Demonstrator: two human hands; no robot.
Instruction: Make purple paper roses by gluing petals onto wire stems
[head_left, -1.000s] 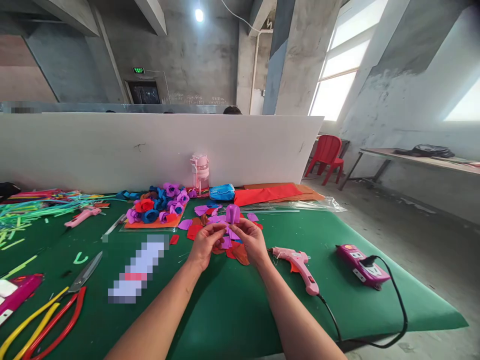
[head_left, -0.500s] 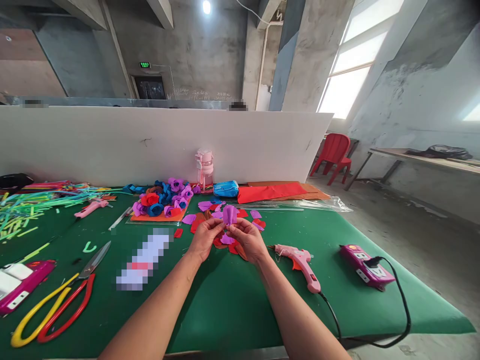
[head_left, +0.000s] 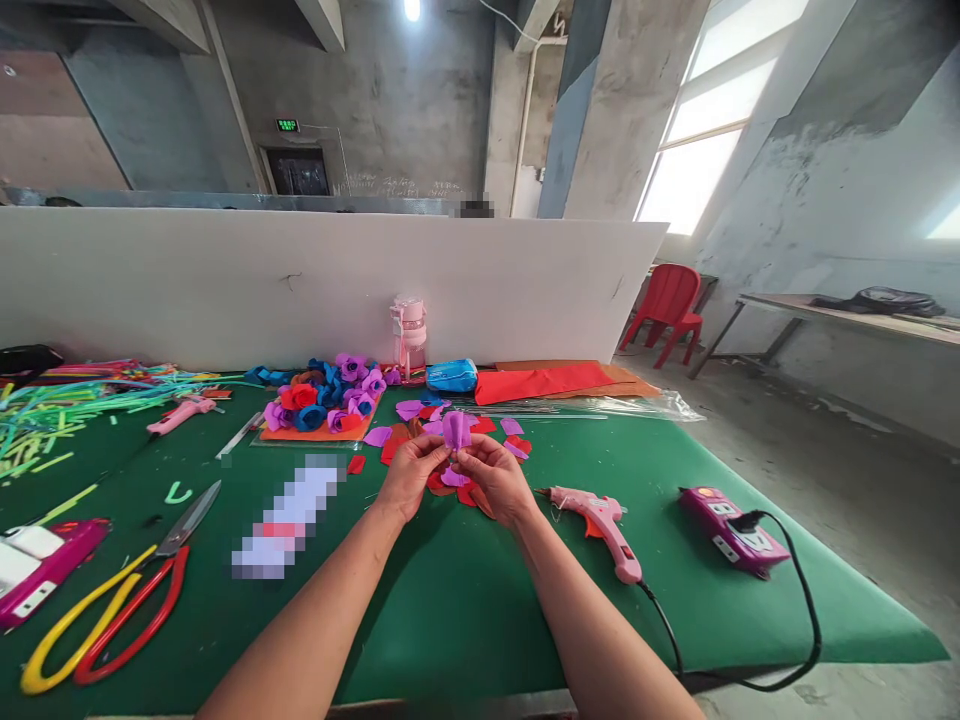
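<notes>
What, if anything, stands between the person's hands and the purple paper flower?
Nothing visible does. The left hand and right hand both pinch the purple paper flower at its base, holding it just above the loose petals, red and purple, on the green table.

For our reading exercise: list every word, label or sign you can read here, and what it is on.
Nothing reads clearly.
The green sign above the doorway: too small.
The chalk writing on the wall: too faint.
The power strip markings: blurred.

Two hands [head_left: 409,476] [head_left: 499,482], one held flower [head_left: 455,430], two glue guns [head_left: 600,521] [head_left: 180,412], perhaps two scissors [head_left: 187,523].
</notes>
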